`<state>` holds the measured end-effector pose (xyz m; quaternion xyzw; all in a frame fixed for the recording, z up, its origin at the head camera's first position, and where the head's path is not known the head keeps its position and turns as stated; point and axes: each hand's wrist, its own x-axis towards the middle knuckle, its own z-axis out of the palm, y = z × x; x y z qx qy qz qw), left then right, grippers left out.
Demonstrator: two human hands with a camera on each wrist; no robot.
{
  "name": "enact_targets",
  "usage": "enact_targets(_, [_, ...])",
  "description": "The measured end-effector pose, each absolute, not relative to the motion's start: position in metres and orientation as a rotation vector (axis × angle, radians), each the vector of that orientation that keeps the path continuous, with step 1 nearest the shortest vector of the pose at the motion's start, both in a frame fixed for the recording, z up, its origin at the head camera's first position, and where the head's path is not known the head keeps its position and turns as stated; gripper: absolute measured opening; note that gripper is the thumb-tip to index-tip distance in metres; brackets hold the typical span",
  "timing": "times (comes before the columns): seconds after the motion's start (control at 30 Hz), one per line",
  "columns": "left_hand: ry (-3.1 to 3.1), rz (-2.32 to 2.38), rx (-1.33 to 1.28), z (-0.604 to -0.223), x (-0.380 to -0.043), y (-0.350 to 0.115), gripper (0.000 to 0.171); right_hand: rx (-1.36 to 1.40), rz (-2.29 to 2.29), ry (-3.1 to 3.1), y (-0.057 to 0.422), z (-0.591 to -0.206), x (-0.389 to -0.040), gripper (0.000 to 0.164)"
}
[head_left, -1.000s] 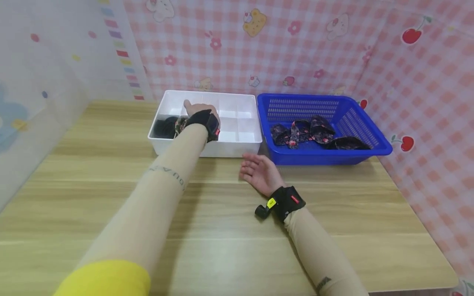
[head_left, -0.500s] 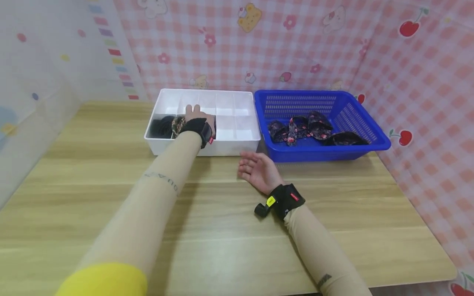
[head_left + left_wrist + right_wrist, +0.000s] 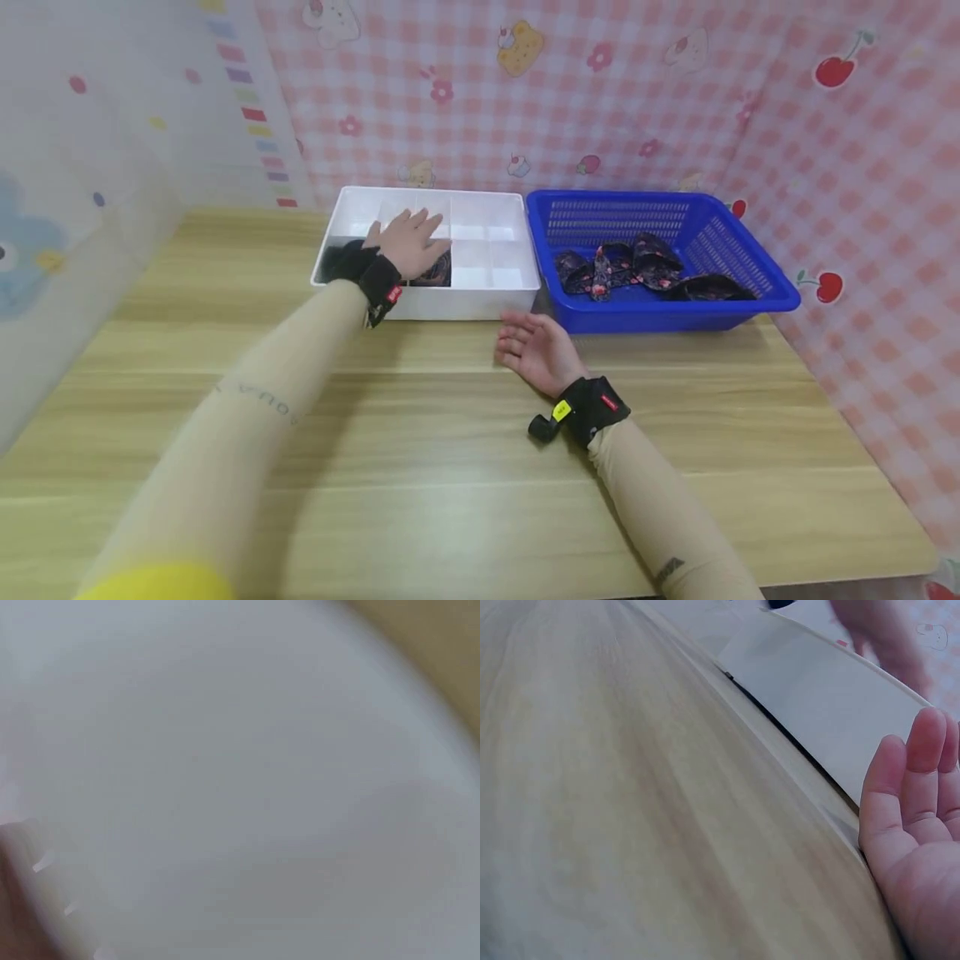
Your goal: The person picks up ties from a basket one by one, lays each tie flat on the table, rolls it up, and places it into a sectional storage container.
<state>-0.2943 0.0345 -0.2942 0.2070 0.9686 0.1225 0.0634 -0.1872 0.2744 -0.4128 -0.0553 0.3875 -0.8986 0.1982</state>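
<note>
At five o'clock from the spread-fingered left hand (image 3: 407,242), the dark cloth (image 3: 434,273) looks light and soft, best pinched along an edge; the right hand (image 3: 545,357) lies relaxed, empty.

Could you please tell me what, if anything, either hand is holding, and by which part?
Nothing appears held: the left hand is over the white box, fingers spread; the right hand is empty.
</note>
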Motion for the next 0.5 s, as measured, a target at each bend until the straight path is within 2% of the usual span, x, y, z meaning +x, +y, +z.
enact_targets(0.1, [2.923, 0.329, 0.612, -0.316, -0.287, 0.03, 0.068, -0.178, -2.462, 1.208, 0.271, -0.408, -0.187, 0.038])
enact_targets(0.23, [2.93, 0.334, 0.597, -0.33, -0.286, 0.017, 0.072, -0.337, -2.258, 1.596, 0.261, -0.386, -0.184, 0.027])
enact_targets(0.4, [2.934, 0.363, 0.656, -0.333, -0.289, 0.022, 0.076, -0.622, -2.081, 1.808, 0.28, -0.326, -0.178, 0.02])
enact_targets(0.5, [2.942, 0.39, 0.697, -0.333, -0.289, 0.031, 0.078, -0.63, -2.125, 1.857, 0.305, -0.282, -0.187, 0.021])
